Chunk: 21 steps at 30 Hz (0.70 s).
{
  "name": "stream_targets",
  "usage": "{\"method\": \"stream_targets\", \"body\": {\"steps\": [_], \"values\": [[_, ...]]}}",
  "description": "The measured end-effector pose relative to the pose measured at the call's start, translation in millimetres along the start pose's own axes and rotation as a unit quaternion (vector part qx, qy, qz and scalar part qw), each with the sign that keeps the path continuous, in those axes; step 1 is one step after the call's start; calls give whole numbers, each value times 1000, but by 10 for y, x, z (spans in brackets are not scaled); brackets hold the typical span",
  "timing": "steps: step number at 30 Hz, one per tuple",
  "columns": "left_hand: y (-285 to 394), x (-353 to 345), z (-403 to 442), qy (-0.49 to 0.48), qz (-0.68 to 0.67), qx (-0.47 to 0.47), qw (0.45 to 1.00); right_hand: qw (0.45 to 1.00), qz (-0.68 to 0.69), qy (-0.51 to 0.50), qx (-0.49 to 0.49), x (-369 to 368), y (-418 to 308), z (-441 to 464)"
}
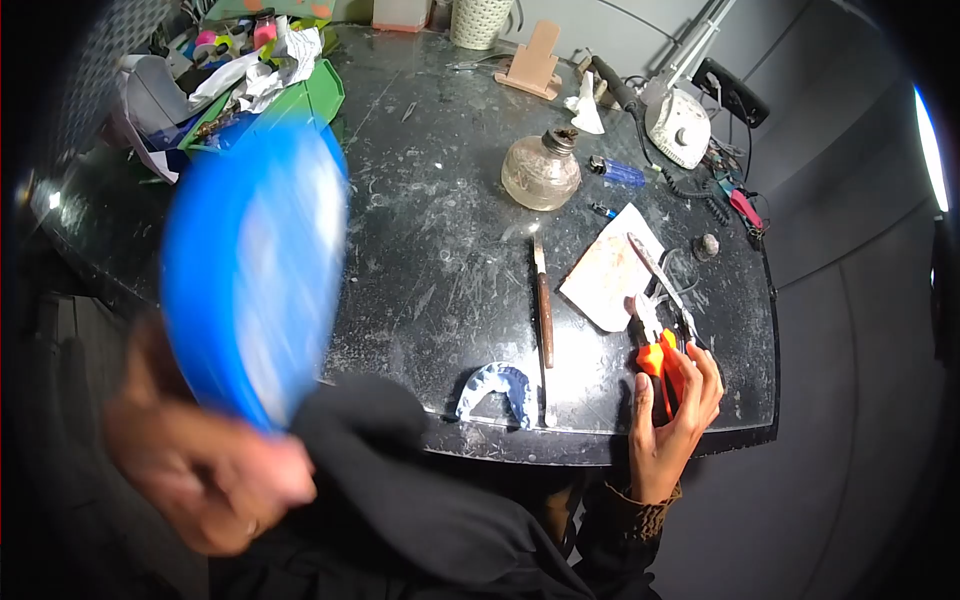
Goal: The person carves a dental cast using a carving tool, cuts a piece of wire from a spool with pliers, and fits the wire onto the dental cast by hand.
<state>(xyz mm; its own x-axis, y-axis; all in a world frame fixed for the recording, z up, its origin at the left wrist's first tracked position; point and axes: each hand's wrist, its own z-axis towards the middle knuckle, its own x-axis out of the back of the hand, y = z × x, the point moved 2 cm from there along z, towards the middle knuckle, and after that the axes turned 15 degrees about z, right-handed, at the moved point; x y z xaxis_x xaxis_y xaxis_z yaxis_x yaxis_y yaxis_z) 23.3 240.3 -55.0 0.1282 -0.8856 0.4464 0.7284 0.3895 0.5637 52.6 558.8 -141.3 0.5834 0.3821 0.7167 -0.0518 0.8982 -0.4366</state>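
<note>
The arch-shaped dental piece [500, 376] sits near the tabletop's [420, 260] front edge, open room behind it. To its left, the left hand [205, 455] grips a blurred blue object [215, 270], perhaps a bowl; to its right, the right hand [668, 440] grasps orange-handled pliers [650, 357].

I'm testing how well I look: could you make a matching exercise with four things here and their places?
1. pliers
2. blurred blue object
3. horseshoe-shaped piece
4. glass bottle

A. by the table's near edge, untouched
B. beside the lighter
C. raised in the left hand
D. in the right hand

Pairs: 1-D, 2-C, 3-A, 4-B
</note>
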Motion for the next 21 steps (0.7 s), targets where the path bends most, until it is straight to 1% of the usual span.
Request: {"method": "stream_targets", "body": {"steps": [2,3,5,7,9,10,11,13,16,19,20,21], "values": [[-19,-5,142,108,135,52,984,999,-26,14,12,-25,-6,-8],[-79,-30,228,113,189,86,972,1000,-22,19,13,-30,2,-12],[-262,-167,400,147,214,44,965,999,-14,32,14,-41,21,-13],[-391,-250,530,114,264,16,958,999,-8,36,11,-47,8,-13],[-509,-299,595,33,259,17,965,999,-1,34,10,-40,10,-19],[-560,-357,596,32,172,91,980,999,1,37,9,-43,10,-20],[-634,-344,575,-18,126,141,982,999,11,39,7,-41,17,-24],[-734,-331,537,-63,37,167,983,999,31,44,3,-42,10,-19],[-791,-243,542,-120,62,161,978,998,39,47,0,-45,2,-11],[-854,-166,644,-150,79,193,966,998,40,47,3,-54,-26,-6],[-871,-153,704,-162,95,174,967,998,36,48,8,-57,-18,-11],[-885,-139,756,-165,86,183,965,998,31,50,13,-55,-16,-16]]}}
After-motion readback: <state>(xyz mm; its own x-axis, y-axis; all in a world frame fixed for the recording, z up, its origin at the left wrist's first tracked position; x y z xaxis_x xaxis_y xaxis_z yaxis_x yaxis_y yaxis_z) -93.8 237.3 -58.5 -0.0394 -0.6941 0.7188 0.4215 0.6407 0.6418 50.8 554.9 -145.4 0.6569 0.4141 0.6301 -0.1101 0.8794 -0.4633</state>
